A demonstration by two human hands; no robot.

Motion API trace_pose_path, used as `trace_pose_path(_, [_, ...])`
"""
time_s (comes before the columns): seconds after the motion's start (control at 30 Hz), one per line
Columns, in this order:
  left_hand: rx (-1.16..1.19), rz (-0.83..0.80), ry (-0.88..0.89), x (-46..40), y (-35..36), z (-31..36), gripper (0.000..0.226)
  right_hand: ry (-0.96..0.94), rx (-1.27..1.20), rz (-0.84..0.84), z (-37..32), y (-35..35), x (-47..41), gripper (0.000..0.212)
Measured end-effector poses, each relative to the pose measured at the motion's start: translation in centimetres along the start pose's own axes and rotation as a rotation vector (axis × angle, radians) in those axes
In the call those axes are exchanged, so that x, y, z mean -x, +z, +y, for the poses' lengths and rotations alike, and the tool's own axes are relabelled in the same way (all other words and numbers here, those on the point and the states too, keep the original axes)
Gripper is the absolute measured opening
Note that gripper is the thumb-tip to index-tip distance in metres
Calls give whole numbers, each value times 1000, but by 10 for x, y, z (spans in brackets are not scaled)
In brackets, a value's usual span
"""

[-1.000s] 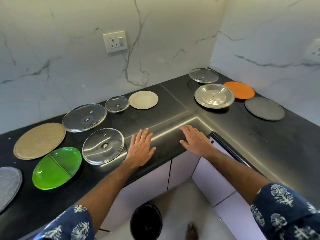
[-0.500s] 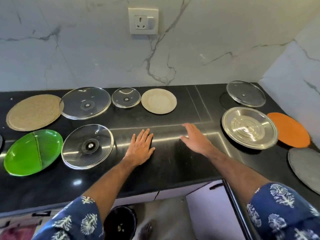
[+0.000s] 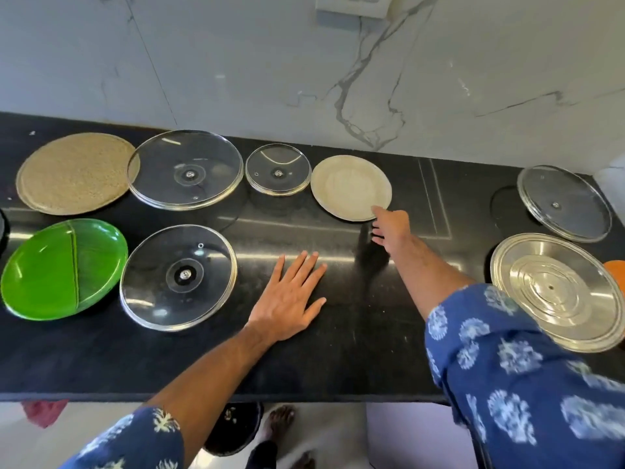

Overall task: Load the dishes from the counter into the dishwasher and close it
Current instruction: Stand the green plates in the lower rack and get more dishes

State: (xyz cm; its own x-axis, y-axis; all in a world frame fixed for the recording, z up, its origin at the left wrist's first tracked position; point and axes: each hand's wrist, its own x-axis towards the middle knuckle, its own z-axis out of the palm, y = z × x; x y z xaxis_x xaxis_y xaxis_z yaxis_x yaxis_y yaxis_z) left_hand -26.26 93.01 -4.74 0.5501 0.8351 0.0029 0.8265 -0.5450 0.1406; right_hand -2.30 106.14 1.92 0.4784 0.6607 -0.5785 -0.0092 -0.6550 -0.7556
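Note:
Dishes lie spread over the black counter [image 3: 355, 333]. At the back stand a large tan plate [image 3: 72, 174], a big glass lid [image 3: 186, 169], a small glass lid [image 3: 278, 169] and a small cream plate [image 3: 350, 186]. Nearer me are a green divided plate [image 3: 64, 269] and another glass lid [image 3: 179, 277]. To the right are a glass lid [image 3: 564, 203], a steel lid [image 3: 558, 296] and an orange plate [image 3: 615, 270] at the frame edge. My left hand [image 3: 291, 299] rests flat on the counter. My right hand [image 3: 389, 228] reaches out, fingertips touching the cream plate's near rim.
A marble wall with a socket [image 3: 351, 5] backs the counter. Below the counter edge are a black bin [image 3: 233, 431], a bare foot [image 3: 280, 421] and a white cabinet front [image 3: 416, 434]. A red cloth [image 3: 44, 411] lies on the floor at left.
The view has shifted closer and leftward. My right hand has moved forward from the counter's middle to the cream plate's rim. My left hand stays flat in place.

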Motion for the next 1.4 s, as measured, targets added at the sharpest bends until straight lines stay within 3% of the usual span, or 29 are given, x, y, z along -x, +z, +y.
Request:
trace_pose_path(0.17, [10, -5, 1, -2, 3, -2, 69, 52, 196, 89, -15, 17, -20, 54])
trace_pose_path(0.27, [15, -7, 0, -2, 4, -4, 68, 64, 183, 88, -13, 19, -20, 47])
trace_pose_path(0.53, [29, -51, 2, -1, -2, -3, 67, 88, -500, -123, 28, -36, 60, 49])
trace_pose_path(0.7, [43, -83, -5, 0, -11, -4, 65, 63, -653, -77, 93, -94, 141, 74])
trace_pose_path(0.77, [95, -66, -35, 3, -13, 4, 62, 36, -736, -75, 121, -123, 180, 74])
trace_pose_path(0.83, [217, -45, -51, 7, -17, 20, 55, 9, -790, -37, 151, -149, 219, 70])
trace_pose_path(0.93, [499, -75, 109, 21, -25, 73, 51, -28, -842, 86, 204, -182, 281, 67])
trace_pose_path(1.07, [1148, -384, 350, 59, -44, 172, 45, -31, -966, 317, 286, -202, 368, 64])
trace_pose_path(1.13, [1312, -560, 366, 86, -54, 217, 43, -35, -1020, 392, 326, -202, 412, 63])
trace_pose_path(1.23, [1343, -792, 386, 148, -58, 269, 28, -32, -1123, 532, 391, -186, 491, 66])
trace_pose_path(1.33, [1214, -910, 560, 223, -51, 295, 19, -38, -1232, 638, 448, -152, 575, 72])
trace_pose_path(1.4, [1083, -962, 698, 280, -39, 304, 20, -1, -1269, 703, 488, -123, 635, 65])
